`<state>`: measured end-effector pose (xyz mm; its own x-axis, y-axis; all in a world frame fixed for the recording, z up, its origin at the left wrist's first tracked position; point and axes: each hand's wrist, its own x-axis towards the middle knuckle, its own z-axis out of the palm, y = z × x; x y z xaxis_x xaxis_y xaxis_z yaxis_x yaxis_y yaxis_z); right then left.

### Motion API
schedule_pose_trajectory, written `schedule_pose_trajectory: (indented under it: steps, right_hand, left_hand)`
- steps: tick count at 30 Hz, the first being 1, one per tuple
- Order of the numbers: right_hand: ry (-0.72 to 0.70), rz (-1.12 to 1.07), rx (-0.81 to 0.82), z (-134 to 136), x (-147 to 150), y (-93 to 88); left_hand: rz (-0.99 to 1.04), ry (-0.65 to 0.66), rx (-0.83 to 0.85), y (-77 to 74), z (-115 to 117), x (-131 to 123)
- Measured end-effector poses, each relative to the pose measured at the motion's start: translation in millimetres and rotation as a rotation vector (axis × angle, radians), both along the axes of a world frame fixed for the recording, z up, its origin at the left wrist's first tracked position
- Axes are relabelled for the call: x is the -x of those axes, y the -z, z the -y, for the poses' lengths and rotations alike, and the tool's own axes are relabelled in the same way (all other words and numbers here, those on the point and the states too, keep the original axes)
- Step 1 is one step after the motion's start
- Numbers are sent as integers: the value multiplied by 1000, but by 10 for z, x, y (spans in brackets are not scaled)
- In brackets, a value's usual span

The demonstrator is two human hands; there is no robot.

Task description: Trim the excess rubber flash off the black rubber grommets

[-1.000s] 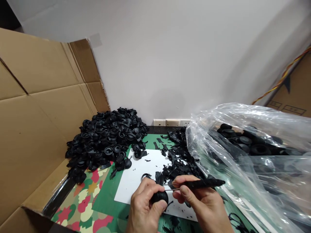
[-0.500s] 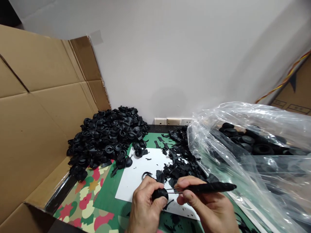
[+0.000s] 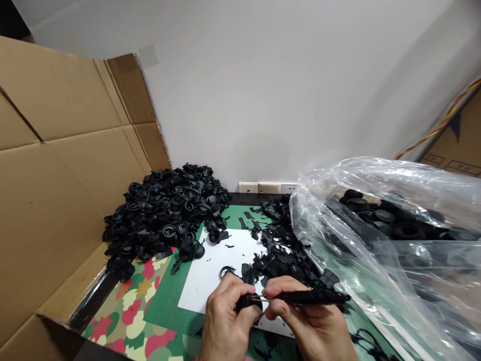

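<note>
Between the thumb and fingers of my left hand (image 3: pixel 227 318) is a small round black rubber part (image 3: pixel 244 301). My right hand (image 3: pixel 311 316) pinches tweezers (image 3: pixel 311 297) whose handle is wrapped in black. The thin metal tips reach leftward to the rubber part and touch its right side. Whether the tips grip any rubber is too small to tell. Both hands are above a white sheet (image 3: pixel 199 281), which lies on a green mat (image 3: pixel 165 306). Just beyond my left hand rests a thin black ring (image 3: pixel 226 271).
A big heap of black rubber parts (image 3: pixel 169 210) lies at the back left beside a cardboard box wall (image 3: pixel 75 125). Black rubber scraps (image 3: pixel 281 260) spread over the sheet's right side. To the right is a clear plastic bag (image 3: pixel 376 271) holding black rounded parts. Wall sockets (image 3: pixel 266 188) are behind.
My right hand and the tweezers have moved left, bringing the tips up against the rubber part. My left hand has stayed almost in place, still holding the part.
</note>
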<state>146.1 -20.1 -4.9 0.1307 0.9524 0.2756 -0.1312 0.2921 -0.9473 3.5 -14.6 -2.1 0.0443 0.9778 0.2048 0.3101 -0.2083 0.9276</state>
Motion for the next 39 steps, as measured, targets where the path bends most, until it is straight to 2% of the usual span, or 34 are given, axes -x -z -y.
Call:
schedule_pose_trajectory:
  steps: [4,8,11,13,15,17,20,23,26,31,34,37,39]
  right_hand:
    - [20,138,-136,43,44,21]
    - [57,461,-343,133,72,70]
    - [115,606,-505,42,-44,14]
    - [106,645,-573,-102,-156,-69]
    - [231,572,-476,-243,-232,-138]
    - [271,408,-305,-319,-241,-161]
    - [225,144,-28,-300,-170,-136]
    - [128,-18,127,-220,-93,-122]
    - [45,-79,160,-173,-54,-145]
    - [-4,-133,174,-164,-30,-183]
    - [-86,-107,227,-170,-35,-167]
    - [-147,37,290,-173,-48,-125]
    - [-183,175,271,-171,-54,-102]
  left_hand:
    - [-41,18,6,-20,0,33]
    - [-78,36,33,-38,12,25]
    - [-85,73,69,-51,21,-12]
    - [-64,56,69,-64,12,-25]
    - [-38,0,73,-81,-12,-14]
    - [-19,-52,87,-97,-46,14]
    - [40,-80,104,-108,-91,53]
    - [119,-91,118,-113,-113,61]
    - [171,-95,128,-129,-125,49]
    - [278,-93,133,-159,-158,44]
    - [371,-90,166,-164,-178,59]
    - [523,-71,354,-164,-199,78]
    - [632,-44,514,-157,-221,81]
